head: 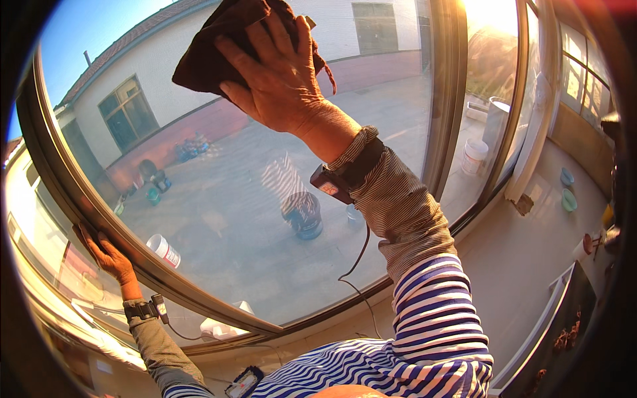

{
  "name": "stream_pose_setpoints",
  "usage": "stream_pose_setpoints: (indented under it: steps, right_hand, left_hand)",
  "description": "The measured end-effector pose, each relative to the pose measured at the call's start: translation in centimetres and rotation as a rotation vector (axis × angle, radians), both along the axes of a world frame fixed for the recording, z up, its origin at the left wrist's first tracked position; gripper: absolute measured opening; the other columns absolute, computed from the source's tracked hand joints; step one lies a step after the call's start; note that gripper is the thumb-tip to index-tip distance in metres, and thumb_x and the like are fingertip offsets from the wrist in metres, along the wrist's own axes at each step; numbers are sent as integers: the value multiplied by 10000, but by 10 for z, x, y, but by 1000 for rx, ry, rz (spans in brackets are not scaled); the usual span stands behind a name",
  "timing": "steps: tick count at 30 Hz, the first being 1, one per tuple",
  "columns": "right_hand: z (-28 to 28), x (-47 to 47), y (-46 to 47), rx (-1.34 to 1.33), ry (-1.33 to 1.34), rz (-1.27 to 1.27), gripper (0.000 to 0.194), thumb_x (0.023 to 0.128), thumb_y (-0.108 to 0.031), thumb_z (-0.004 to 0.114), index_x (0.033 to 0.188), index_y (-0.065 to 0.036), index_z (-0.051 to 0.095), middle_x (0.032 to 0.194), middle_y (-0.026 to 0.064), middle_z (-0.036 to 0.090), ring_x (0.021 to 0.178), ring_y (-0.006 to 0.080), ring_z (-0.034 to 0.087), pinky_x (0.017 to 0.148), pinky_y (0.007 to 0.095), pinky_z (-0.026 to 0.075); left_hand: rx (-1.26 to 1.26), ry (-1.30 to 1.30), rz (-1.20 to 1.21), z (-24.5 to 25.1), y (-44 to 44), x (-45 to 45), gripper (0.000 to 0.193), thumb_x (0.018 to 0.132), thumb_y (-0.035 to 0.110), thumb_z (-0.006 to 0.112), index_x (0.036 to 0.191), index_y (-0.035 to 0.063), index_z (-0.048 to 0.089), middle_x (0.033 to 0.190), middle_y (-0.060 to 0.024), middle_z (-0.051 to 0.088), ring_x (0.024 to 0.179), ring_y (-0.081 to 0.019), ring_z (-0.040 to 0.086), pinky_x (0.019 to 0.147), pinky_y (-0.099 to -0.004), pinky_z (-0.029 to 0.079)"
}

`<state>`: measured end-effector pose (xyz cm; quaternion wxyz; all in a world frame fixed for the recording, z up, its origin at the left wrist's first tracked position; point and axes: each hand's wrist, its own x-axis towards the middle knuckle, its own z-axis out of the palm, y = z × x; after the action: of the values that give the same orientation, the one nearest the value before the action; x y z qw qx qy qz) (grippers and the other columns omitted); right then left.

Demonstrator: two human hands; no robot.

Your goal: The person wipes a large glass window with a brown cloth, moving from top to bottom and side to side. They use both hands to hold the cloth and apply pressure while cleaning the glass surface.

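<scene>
My right hand (278, 79) presses a dark brown cloth (209, 54) flat against the upper part of a large window pane (239, 268), fingers spread over it. A frayed edge of the cloth hangs beside my wrist. At the lower left, my left hand (108, 256) rests with its palm against the window frame (164, 283) and holds no object. Each wrist has a strap with a small box and a cable.
Below the pane runs a pale sill (308, 343). On the right, a dark panel with a white edge (552, 323) stands near two small bowls (569, 199) on a pale surface. Through the glass show buckets (163, 250) and a building wall (174, 84).
</scene>
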<state>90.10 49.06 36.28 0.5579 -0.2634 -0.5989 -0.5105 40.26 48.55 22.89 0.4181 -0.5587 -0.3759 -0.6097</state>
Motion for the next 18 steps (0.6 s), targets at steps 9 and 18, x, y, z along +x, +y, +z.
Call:
stream_pose_setpoints:
  steps: [9, 18]
  right_hand:
    - [15, 192, -4, 132, 87, -193, 575, 1025, -344, 490, 1472, 17, 470, 1496, 269, 435, 1373, 493, 389, 1143, 596, 252]
    - [10, 354, 19, 161, 242, -252, 482, 1097, -337, 383, 1433, -24, 528, 1437, 204, 569, 1331, 394, 536, 1130, 443, 388]
  left_hand:
    - [16, -26, 13, -6, 8, -23, 463, 1111, 174, 438, 1543, 7, 438, 1595, -189, 431, 1481, -349, 396, 1237, -431, 305]
    - [28, 4, 53, 1, -3, -6, 450, 1098, 145, 434, 1515, -21, 470, 1562, -190, 480, 1474, -347, 413, 1225, -431, 313]
